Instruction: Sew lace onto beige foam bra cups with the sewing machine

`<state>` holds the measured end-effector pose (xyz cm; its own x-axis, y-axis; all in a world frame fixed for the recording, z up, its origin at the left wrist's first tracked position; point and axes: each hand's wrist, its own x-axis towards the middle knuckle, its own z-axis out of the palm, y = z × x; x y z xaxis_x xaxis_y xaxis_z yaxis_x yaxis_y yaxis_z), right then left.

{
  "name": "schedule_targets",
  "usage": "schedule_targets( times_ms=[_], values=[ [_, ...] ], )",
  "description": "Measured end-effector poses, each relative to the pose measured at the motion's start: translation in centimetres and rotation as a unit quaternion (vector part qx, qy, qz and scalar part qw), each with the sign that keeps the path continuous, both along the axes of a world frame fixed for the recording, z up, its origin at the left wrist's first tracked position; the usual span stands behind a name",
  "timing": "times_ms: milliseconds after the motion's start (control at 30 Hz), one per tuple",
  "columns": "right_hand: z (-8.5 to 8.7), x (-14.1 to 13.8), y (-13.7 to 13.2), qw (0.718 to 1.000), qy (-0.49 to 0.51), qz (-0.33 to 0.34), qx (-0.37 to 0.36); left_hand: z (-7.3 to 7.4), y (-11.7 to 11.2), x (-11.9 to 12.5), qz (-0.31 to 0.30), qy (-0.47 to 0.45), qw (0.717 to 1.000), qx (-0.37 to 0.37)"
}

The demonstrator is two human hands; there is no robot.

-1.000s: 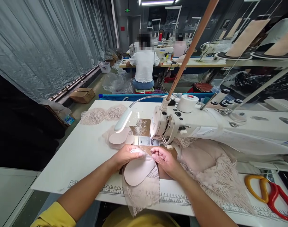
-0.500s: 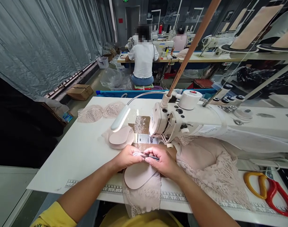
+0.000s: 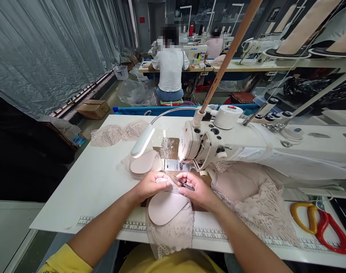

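Observation:
My left hand (image 3: 152, 185) pinches the top edge of a beige lace bra cup piece (image 3: 167, 216) that lies on the white sewing table (image 3: 99, 185) and hangs over its front edge. A smooth oval pad (image 3: 164, 207) rests on the lace. My right hand (image 3: 197, 189) is closed on a small dark thread snipper (image 3: 182, 183), whose tip points at the lace edge between my hands. Just behind them stands the white sewing machine (image 3: 218, 142) with its needle area.
A pile of lace fabric (image 3: 252, 197) lies right of my hands. Red and yellow scissors (image 3: 323, 225) sit at the far right. Another oval pad (image 3: 143, 163), a gooseneck lamp (image 3: 141, 142) and a lace bra (image 3: 116, 133) lie left. People sit at machines farther back.
My right hand drew slightly apart from the left, and the snipper's tip now shows between them. The camera view shifted a little downward.

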<state>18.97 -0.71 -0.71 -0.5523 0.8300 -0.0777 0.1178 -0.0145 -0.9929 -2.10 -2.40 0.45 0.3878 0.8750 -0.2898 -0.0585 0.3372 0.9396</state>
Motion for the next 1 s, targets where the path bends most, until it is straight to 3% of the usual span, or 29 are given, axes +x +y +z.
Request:
schedule_targets(
  times_ms=[267,500,767,1000],
  values=[
    [0.5,-0.3,-0.3,1.0,-0.015,-0.005,-0.022,0.0,0.6,-0.2,-0.015,-0.003,1.0,0.007],
    [0.1,0.0,-0.3,0.999,0.004,0.006,-0.035,0.5,0.3,0.2,-0.024,0.01,0.998,-0.051],
    [-0.5,0.5,0.0,1.0,0.005,0.014,0.007,0.7,0.2,0.0,-0.021,0.005,0.998,-0.058],
    [0.7,0.2,-0.4,0.996,-0.055,0.029,0.062,0.7,0.2,0.3,-0.007,-0.006,0.997,-0.074]
  ],
)
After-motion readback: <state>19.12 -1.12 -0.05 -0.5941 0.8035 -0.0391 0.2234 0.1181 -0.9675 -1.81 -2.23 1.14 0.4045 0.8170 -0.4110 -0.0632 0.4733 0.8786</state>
